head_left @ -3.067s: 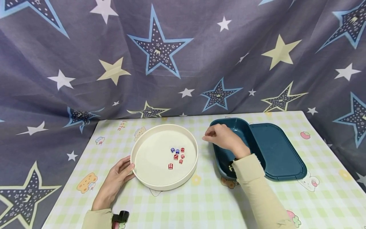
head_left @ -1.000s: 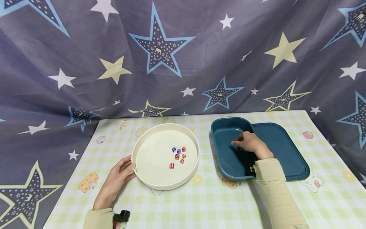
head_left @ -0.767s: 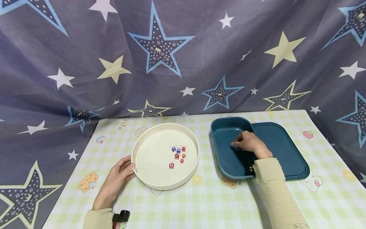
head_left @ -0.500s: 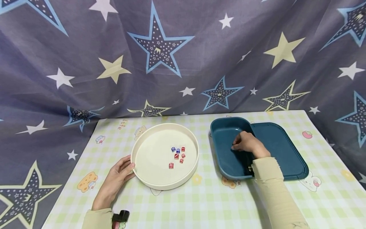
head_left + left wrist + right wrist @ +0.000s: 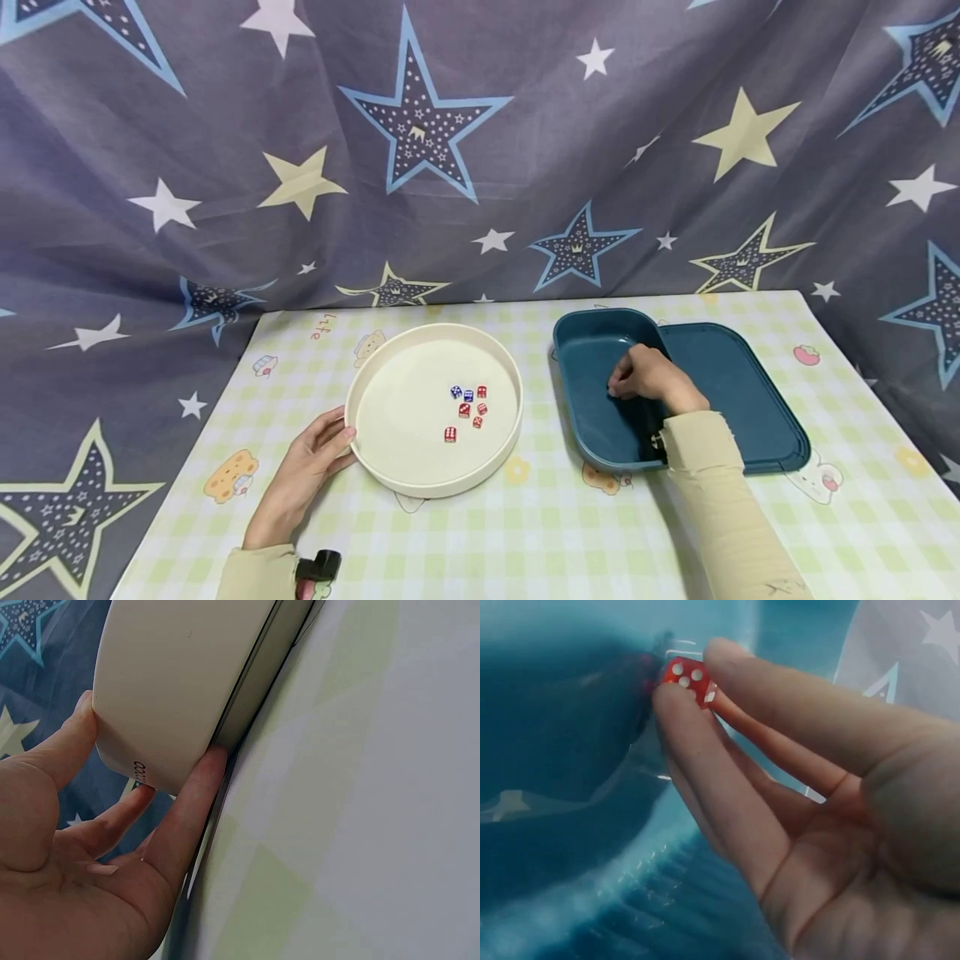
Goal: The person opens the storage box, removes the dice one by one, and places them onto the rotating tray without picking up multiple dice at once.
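Observation:
In the right wrist view a red die [image 5: 686,679] with white pips is pinched between the thumb and fingertips of my right hand [image 5: 780,780]. The head view has that hand [image 5: 648,379] inside the deep teal box [image 5: 588,417], low over its floor, the die hidden by the fingers. My left hand [image 5: 307,462] holds the left edge of a round cream tray [image 5: 397,400], thumb on the rim. Its fingers [image 5: 191,795] lie along the tray's outer wall and lower edge in the left wrist view. Two blue dice [image 5: 468,396] and several red dice [image 5: 464,410] lie right of the tray's middle.
A flat teal lid [image 5: 738,400] lies against the box's right side. The table wears a green-checked cloth [image 5: 450,550] with cartoon prints. Behind it hangs a dark curtain [image 5: 465,242] patterned with stars. A black wrist strap [image 5: 318,567] sits on the left sleeve.
My right hand was over the box's left rim 3.1 seconds ago; it has moved right and down into the box, where its fingers shift only slightly. The left hand, tray and its dice stay put.

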Tool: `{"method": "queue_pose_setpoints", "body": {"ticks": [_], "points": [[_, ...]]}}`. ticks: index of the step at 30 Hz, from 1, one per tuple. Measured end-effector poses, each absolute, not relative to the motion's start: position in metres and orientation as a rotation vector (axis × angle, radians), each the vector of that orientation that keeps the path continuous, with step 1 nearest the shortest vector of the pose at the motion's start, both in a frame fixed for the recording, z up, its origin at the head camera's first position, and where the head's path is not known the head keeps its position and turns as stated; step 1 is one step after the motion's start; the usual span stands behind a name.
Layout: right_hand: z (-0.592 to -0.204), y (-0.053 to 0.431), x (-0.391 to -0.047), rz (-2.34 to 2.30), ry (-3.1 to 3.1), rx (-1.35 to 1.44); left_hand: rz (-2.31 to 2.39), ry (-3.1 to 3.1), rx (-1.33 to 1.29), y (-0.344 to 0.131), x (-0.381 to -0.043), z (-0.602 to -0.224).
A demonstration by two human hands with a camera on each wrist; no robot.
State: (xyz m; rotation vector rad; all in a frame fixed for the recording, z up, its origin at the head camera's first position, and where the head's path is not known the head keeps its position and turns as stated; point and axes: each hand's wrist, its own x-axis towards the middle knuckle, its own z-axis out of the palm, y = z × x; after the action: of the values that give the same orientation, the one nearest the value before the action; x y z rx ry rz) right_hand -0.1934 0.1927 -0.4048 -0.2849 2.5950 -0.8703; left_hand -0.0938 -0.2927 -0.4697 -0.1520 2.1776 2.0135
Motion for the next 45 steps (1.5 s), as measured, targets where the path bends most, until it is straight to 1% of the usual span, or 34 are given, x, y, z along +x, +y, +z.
{"method": "queue_pose_setpoints", "body": {"ticks": [17, 29, 37, 45], "points": [[-0.386, 0.182, -0.191, -0.918, 2.634, -0.343, 2.014, 2.185, -0.126, -0.292, -0.093, -0.469], [-0.378, 0.148, -0.198, -0.880, 2.697, -0.379, 2.011, 2.176, -0.151, -0.295, -0.092, -0.469], [-0.367, 0.126, -0.197, -0.898, 2.766, -0.449, 2.009, 2.176, -0.134, -0.293, -0.092, -0.469], [-0.358, 0.110, -0.197, -0.915, 2.808, -0.460, 2.016, 2.185, -0.121, -0.293, -0.093, -0.470]]}}
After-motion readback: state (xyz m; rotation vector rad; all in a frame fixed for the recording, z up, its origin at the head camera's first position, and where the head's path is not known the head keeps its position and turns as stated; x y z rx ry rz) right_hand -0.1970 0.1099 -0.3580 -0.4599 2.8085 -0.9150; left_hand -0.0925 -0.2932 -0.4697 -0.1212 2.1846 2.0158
